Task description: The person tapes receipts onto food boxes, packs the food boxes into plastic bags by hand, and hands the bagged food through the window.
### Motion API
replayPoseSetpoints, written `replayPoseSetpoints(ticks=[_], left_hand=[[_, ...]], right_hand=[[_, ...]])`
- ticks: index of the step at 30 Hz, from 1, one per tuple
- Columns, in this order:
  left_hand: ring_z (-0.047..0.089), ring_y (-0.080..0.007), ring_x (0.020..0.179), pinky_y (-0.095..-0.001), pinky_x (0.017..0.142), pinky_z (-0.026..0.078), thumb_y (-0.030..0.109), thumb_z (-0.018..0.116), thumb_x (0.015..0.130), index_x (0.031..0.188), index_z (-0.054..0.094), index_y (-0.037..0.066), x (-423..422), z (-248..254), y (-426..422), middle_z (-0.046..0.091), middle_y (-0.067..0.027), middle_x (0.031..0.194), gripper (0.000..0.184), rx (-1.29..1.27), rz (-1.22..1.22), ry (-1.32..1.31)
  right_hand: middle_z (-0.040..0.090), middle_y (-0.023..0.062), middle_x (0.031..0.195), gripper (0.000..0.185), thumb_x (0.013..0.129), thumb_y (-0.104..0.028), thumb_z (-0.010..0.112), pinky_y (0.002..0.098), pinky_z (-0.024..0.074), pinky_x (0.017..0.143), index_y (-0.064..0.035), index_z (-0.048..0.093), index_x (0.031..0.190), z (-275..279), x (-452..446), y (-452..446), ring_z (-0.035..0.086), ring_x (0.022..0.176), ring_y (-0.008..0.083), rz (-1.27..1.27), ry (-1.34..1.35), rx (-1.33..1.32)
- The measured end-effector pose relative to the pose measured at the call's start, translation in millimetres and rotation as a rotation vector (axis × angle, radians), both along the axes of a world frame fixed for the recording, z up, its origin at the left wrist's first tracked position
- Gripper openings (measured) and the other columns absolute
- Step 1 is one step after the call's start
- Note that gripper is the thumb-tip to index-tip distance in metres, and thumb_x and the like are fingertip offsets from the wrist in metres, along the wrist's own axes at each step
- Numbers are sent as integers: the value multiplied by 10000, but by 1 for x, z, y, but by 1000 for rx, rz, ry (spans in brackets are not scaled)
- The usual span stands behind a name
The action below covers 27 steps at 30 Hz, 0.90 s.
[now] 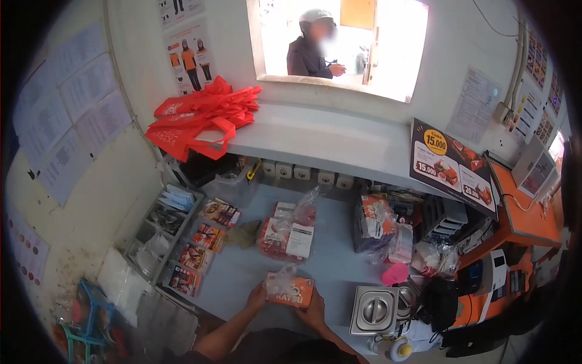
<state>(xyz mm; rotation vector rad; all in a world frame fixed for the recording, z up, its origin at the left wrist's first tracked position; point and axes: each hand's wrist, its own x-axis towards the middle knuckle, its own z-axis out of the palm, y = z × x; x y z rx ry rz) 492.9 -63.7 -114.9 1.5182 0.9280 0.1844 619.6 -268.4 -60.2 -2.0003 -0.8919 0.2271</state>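
Observation:
An orange box with white lettering is held between both hands near the front edge of the grey table. My left hand grips its left side, and my right hand is wrapped round its lower right side. Clear crumpled plastic lies on the box's upper left. Beyond the box, a red package in clear plastic rests on the table with a white paper slip on it. A crumpled olive-brown item is beside that package, on its left.
Red bags lie on the shelf. Printed packets line the table's left side, beside a grey organizer. Stacked orange boxes and a lidded steel container are at right. A helmeted person is beyond the window.

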Motion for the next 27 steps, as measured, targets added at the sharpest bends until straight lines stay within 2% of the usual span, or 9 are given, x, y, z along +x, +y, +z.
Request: replayPoseSetpoints(ticks=[6,8,12,15,17,19,21,23,27], left_hand=[[630,-302,922,-380,826,470,303,389,970,1263,525,-17,0,5,8,647,-233,1003,455,182,-5,-37],[629,-359,797,-394,730,483,263,399,956,1141,578,-33,-5,9,15,635,-243,854,393,490,-72,-235],[597,-400,846,-433,769,465,250,413,952,1062,586,-26,-18,21,26,618,-235,867,344,533,-69,7],[536,-420,988,-506,875,404,285,449,953,1066,582,-8,-29,5,37,597,-231,1005,340,814,73,146],[507,-423,1080,-515,930,377,301,476,949,1120,574,-8,-32,-3,47,575,-247,1119,366,982,176,173],[465,-415,1166,-519,960,358,305,495,942,1180,548,-12,-45,1,50,526,-255,1228,400,1057,269,281],[435,-407,1217,-526,977,343,306,502,940,1221,525,-11,-45,6,57,489,-255,1292,424,1005,275,392],[356,-388,1296,-551,992,308,335,504,933,1287,472,6,-37,5,69,410,-241,1377,485,948,438,572],[302,-384,1336,-553,1019,269,374,499,924,1328,420,-6,-24,-15,75,355,-250,1420,561,1010,459,646]], right_hand=[[459,222,1291,947,688,-409,782,495,380,948,15,298,1383,-11,-4,1,459,1164,413,-16,-1,-129],[410,236,1333,969,697,-459,759,515,364,961,20,283,1391,-19,-3,4,419,1196,425,-11,-34,-179],[381,230,1366,975,701,-486,747,528,349,969,20,280,1391,-20,-5,6,406,1205,420,-16,-26,-219],[413,242,1350,950,702,-493,747,506,355,990,19,317,1378,-16,2,4,419,1208,418,-21,-28,-220],[474,228,1314,929,697,-498,751,473,362,1014,19,357,1361,-4,22,7,461,1201,389,237,65,7],[501,211,1290,827,711,-457,760,454,375,1002,-1,442,1322,1,36,5,474,1212,334,366,438,142],[523,202,1270,762,719,-425,774,435,406,974,15,495,1275,47,56,-1,517,1164,325,264,339,-278],[553,197,1222,645,764,-379,751,408,441,932,30,540,1215,41,70,14,560,1097,320,-82,415,-37],[588,199,1112,517,810,-292,707,409,458,881,44,553,1172,77,103,74,579,1025,330,-156,222,129]])
